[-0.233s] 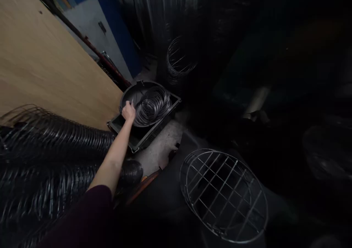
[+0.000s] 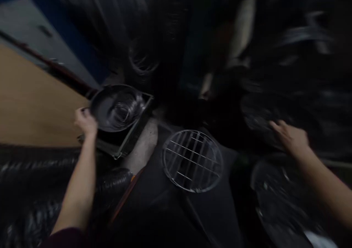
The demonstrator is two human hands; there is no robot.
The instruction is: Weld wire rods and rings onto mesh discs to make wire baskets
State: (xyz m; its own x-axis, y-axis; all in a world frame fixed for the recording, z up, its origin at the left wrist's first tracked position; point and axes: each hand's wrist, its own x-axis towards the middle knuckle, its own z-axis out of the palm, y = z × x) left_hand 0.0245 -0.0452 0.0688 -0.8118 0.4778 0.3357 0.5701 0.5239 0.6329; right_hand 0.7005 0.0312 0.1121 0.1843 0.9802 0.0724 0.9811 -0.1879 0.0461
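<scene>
My left hand (image 2: 86,122) is beside the left rim of a dark round basin (image 2: 102,110), its fingers curled. Blur hides what, if anything, is between them. Inside the basin lies a heap of thin metal wire rings (image 2: 122,112). My right hand (image 2: 294,136) hovers over dark, shiny stuff at the right, fingers stretched out and apart, with nothing seen in them. Between the hands, a round wire grid (image 2: 192,160) with crossing bars rests on my dark-clothed lap.
The basin sits on a dark crate (image 2: 121,151). Stacked wire rings (image 2: 33,207) fill the lower left. A wooden board (image 2: 35,101) stands at the left. Farther back is a wire ring stack (image 2: 143,63). Dark, blurred bundles (image 2: 286,196) lie lower right.
My view has swung to the right. My left hand has gone from inside the basin to outside its left rim. My right hand has come into view.
</scene>
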